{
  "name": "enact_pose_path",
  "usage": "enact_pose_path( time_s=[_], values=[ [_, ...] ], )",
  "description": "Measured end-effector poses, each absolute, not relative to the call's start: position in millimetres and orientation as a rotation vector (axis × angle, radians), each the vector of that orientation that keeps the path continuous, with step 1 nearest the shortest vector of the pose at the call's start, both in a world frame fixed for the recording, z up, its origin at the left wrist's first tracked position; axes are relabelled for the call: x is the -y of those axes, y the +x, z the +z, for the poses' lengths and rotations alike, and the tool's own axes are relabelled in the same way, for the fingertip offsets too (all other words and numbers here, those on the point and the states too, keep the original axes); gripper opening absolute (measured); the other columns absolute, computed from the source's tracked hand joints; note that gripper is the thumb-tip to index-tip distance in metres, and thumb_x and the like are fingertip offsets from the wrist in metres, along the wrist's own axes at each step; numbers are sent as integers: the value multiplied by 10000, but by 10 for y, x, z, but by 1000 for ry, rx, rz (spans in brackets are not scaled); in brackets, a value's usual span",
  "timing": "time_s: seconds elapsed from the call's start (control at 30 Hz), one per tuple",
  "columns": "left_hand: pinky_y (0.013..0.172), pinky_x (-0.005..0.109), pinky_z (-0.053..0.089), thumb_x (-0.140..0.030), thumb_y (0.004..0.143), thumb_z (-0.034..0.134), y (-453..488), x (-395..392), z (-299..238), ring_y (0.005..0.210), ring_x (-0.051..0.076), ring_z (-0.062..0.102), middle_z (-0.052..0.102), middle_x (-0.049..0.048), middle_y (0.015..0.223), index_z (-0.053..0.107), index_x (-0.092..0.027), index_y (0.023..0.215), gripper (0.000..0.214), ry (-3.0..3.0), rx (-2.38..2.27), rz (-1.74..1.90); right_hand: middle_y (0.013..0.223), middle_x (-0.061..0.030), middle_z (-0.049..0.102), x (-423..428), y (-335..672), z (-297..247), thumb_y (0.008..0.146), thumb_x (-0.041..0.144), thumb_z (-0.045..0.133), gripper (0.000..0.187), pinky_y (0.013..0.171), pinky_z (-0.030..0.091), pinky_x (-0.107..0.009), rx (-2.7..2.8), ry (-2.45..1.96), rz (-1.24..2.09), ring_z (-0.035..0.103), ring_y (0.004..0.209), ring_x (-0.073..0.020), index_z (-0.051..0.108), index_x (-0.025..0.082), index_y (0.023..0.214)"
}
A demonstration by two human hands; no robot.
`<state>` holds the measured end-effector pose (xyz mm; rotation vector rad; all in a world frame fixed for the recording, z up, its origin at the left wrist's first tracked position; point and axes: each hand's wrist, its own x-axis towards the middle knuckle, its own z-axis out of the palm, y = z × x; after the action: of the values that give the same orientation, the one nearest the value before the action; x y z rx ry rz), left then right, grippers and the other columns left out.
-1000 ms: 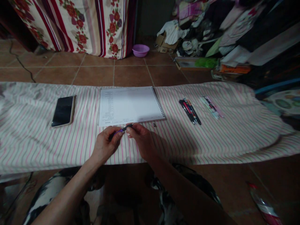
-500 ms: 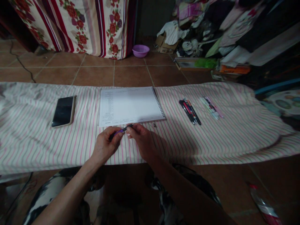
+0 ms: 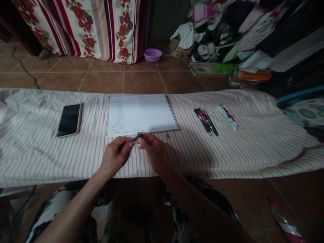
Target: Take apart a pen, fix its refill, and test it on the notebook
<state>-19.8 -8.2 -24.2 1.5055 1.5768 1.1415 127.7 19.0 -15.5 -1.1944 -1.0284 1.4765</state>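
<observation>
My left hand [image 3: 115,158] and my right hand [image 3: 154,152] both pinch a thin purple and black pen [image 3: 131,140] just above the striped cloth [image 3: 37,152]. The left fingers grip its purple end, the right fingers its dark end. A spiral notebook [image 3: 140,113] lies open right behind the hands, its front edge nearly touching the pen. A small dark piece [image 3: 167,135] lies on the cloth just right of my right hand.
A black phone [image 3: 69,119] lies left of the notebook. Several pens [image 3: 206,120] and a patterned flat packet [image 3: 229,116] lie to the right. Behind are a tiled floor, a purple bowl [image 3: 152,54], a floral curtain and piled clothes. A wrapped item [image 3: 283,221] lies on the floor, lower right.
</observation>
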Motion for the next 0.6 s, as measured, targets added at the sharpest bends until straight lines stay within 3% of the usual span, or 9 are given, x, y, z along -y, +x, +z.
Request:
enact_pose_path(
  time_s=[0.33, 0.6],
  values=[
    [798, 343, 507, -368, 836, 605, -203, 82, -224, 841, 192, 659, 715, 46, 892, 690, -210, 926, 200, 1545, -1574, 1112, 686, 8, 637, -197, 1298, -172, 741, 409, 661, 212, 648, 464, -267, 1165, -1240, 1429, 575, 644, -129, 632, 199, 734],
    [728, 318, 511, -397, 833, 610, -210, 79, -249, 731, 174, 657, 710, 33, 766, 684, -198, 936, 236, 1354, -1490, 1130, 860, -19, 690, -197, 1286, -172, 729, 361, 672, 337, 669, 488, -265, 1034, -1121, 1531, 616, 755, -140, 656, 220, 1035]
  ],
)
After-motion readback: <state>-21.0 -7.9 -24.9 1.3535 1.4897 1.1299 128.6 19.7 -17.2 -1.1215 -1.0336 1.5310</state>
